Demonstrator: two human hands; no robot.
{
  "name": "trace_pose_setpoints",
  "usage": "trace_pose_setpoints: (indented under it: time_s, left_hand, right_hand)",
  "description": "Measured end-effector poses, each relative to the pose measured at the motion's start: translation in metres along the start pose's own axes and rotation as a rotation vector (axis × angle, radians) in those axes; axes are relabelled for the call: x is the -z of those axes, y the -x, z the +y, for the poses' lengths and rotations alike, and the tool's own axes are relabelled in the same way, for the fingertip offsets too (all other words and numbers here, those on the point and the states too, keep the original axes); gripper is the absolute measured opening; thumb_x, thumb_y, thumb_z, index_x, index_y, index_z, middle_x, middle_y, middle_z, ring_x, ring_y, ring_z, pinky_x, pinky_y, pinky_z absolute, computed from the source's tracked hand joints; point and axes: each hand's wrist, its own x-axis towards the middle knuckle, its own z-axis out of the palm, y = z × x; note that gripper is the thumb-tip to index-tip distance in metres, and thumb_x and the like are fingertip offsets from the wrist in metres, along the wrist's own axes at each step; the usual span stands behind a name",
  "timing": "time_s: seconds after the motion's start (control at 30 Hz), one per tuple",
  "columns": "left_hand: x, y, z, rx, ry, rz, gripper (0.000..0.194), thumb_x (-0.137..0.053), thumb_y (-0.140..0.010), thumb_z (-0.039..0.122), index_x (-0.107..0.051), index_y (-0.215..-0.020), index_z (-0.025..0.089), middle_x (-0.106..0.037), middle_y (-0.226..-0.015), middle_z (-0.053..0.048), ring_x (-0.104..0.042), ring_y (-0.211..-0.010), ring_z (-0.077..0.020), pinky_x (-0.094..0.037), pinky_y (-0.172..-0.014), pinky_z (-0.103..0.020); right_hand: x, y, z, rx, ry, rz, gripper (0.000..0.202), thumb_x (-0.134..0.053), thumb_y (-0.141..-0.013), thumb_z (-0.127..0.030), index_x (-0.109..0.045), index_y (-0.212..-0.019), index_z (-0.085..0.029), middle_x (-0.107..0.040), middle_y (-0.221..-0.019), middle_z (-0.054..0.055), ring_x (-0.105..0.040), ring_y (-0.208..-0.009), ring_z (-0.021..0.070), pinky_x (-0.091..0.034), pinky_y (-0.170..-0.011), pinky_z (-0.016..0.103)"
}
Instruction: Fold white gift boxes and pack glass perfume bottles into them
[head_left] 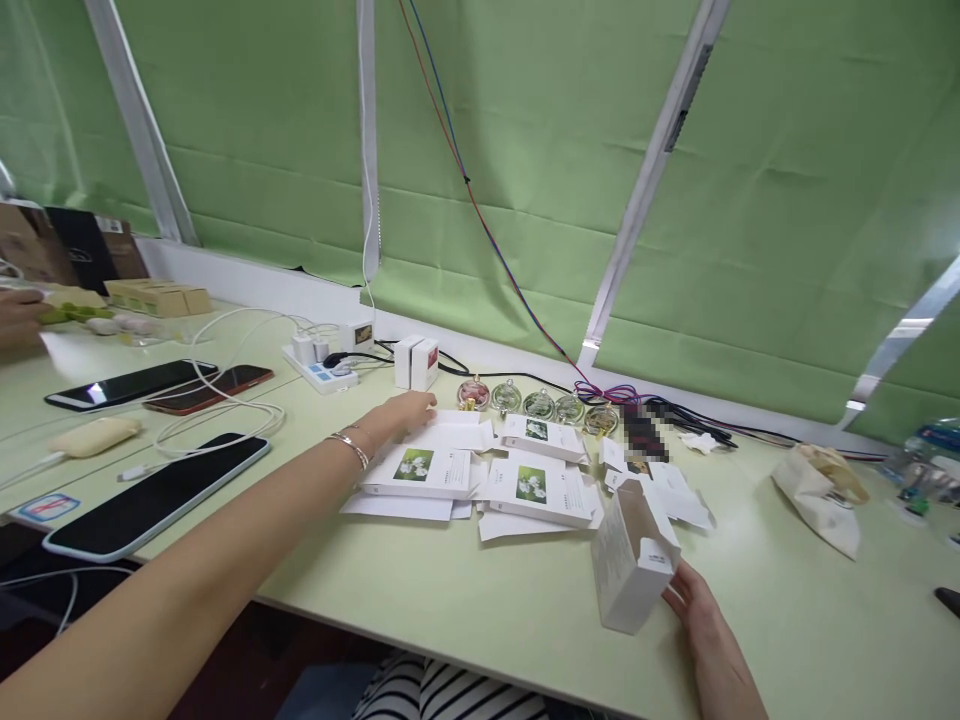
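An open white carton (624,590) stands at the table's front right, its top flaps up and slightly tilted. My right hand (697,605) grips its right side, with some fingers hidden behind it. My left hand (411,412) reaches across to the far side of the flattened white cartons (424,470), beside a flap; its fingertips are mostly hidden. Another flattened carton (551,490) with a white-flower picture lies to the right. Behind them several round glass bottles (538,404) stand in a row, the leftmost reddish. Two small upright white boxes (417,362) stand just beyond my left hand.
Phones (161,495) and white charging cables (259,410) lie on the left, near a power strip (321,372). Dark cables (690,420) run along the back. A cream cloth pouch (817,495) sits at the right. Another person's hand (21,310) shows at far left.
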Motion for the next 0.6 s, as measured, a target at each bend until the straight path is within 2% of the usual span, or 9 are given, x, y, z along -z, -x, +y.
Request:
trace_pose_setpoints:
  time_s: [0.1, 0.17, 0.23, 0.33, 0.4, 0.47, 0.53, 0.57, 0.6]
  left_hand:
    - [-0.008, -0.014, -0.008, 0.072, -0.02, -0.034, 0.029, -0.054, -0.09, 0.03, -0.054, -0.114, 0.015, -0.058, -0.114, -0.008, -0.06, -0.095, -0.0202, -0.052, -0.08, -0.04]
    - [-0.002, -0.017, -0.01, 0.096, -0.029, 0.001, 0.029, -0.054, -0.09, 0.03, -0.054, -0.115, 0.015, -0.057, -0.114, -0.008, -0.059, -0.096, -0.0204, -0.051, -0.081, -0.04]
    - [0.014, -0.017, -0.011, 0.104, -0.036, 0.067, 0.029, -0.055, -0.09, 0.031, -0.054, -0.114, 0.015, -0.058, -0.113, -0.008, -0.06, -0.095, -0.02, -0.051, -0.081, -0.04]
    - [0.048, -0.004, -0.01, 0.103, -0.043, 0.209, 0.024, -0.046, -0.093, 0.031, -0.055, -0.108, 0.014, -0.061, -0.101, -0.007, -0.061, -0.088, -0.0189, -0.05, -0.077, -0.037]
    - [0.068, 0.017, -0.004, 0.097, -0.041, 0.301, 0.026, -0.032, -0.096, 0.027, -0.054, -0.103, 0.014, -0.063, -0.088, -0.006, -0.061, -0.08, -0.0198, -0.047, -0.07, -0.032]
    - [0.075, 0.05, 0.006, 0.071, -0.029, 0.359, 0.028, -0.026, -0.096, 0.028, -0.051, -0.099, 0.017, -0.062, -0.081, -0.004, -0.06, -0.072, -0.0196, -0.044, -0.063, -0.029]
    - [0.065, 0.089, 0.021, 0.013, 0.001, 0.367, 0.023, -0.03, -0.093, 0.033, -0.049, -0.093, 0.019, -0.062, -0.075, -0.001, -0.06, -0.069, -0.0189, -0.041, -0.061, -0.026]
    - [0.053, 0.11, 0.028, -0.066, 0.059, 0.35, 0.021, -0.033, -0.091, 0.034, -0.048, -0.088, 0.02, -0.061, -0.073, -0.001, -0.059, -0.068, -0.0195, -0.041, -0.06, -0.026]
    - [0.037, 0.13, 0.035, -0.142, 0.129, 0.275, 0.022, -0.032, -0.091, 0.036, -0.047, -0.086, 0.021, -0.06, -0.071, 0.0, -0.059, -0.067, -0.0197, -0.04, -0.06, -0.026]
  right_hand:
    - [-0.006, 0.009, 0.001, 0.095, -0.006, 0.092, 0.073, -0.034, -0.077, -0.074, -0.054, -0.125, -0.022, -0.063, -0.119, 0.008, -0.053, -0.115, 0.0338, -0.045, -0.092, 0.043]
    - [-0.009, 0.012, 0.007, 0.136, 0.011, 0.144, 0.068, -0.035, -0.078, -0.072, -0.057, -0.121, -0.023, -0.063, -0.118, 0.006, -0.056, -0.111, 0.0324, -0.047, -0.09, 0.041]
    - [-0.01, 0.012, 0.014, 0.147, 0.036, 0.168, 0.067, -0.036, -0.077, -0.073, -0.06, -0.116, -0.024, -0.065, -0.114, 0.007, -0.059, -0.106, 0.0321, -0.048, -0.086, 0.041]
    - [-0.01, 0.009, 0.017, 0.161, 0.055, 0.17, 0.071, -0.033, -0.076, -0.076, -0.062, -0.112, -0.023, -0.067, -0.107, 0.008, -0.061, -0.101, 0.0325, -0.05, -0.083, 0.041]
    - [-0.01, 0.009, 0.012, 0.167, 0.052, 0.165, 0.072, -0.032, -0.076, -0.077, -0.062, -0.112, -0.022, -0.067, -0.107, 0.009, -0.06, -0.102, 0.0324, -0.05, -0.083, 0.04]
    - [-0.009, 0.014, 0.004, 0.142, 0.041, 0.15, 0.07, -0.032, -0.078, -0.074, -0.059, -0.115, -0.022, -0.065, -0.114, 0.009, -0.058, -0.108, 0.0315, -0.048, -0.088, 0.04]
    - [-0.008, 0.019, -0.005, 0.075, 0.026, 0.106, 0.065, -0.034, -0.081, -0.07, -0.055, -0.121, -0.023, -0.059, -0.124, 0.008, -0.054, -0.114, 0.0302, -0.044, -0.093, 0.04]
    - [-0.007, 0.021, -0.008, 0.039, 0.016, 0.081, 0.063, -0.034, -0.083, -0.069, -0.053, -0.123, -0.024, -0.057, -0.128, 0.007, -0.052, -0.116, 0.0296, -0.043, -0.095, 0.041]
    - [-0.007, 0.023, -0.011, 0.013, 0.005, 0.064, 0.062, -0.034, -0.083, -0.068, -0.051, -0.124, -0.024, -0.054, -0.131, 0.007, -0.051, -0.118, 0.0292, -0.041, -0.097, 0.042]
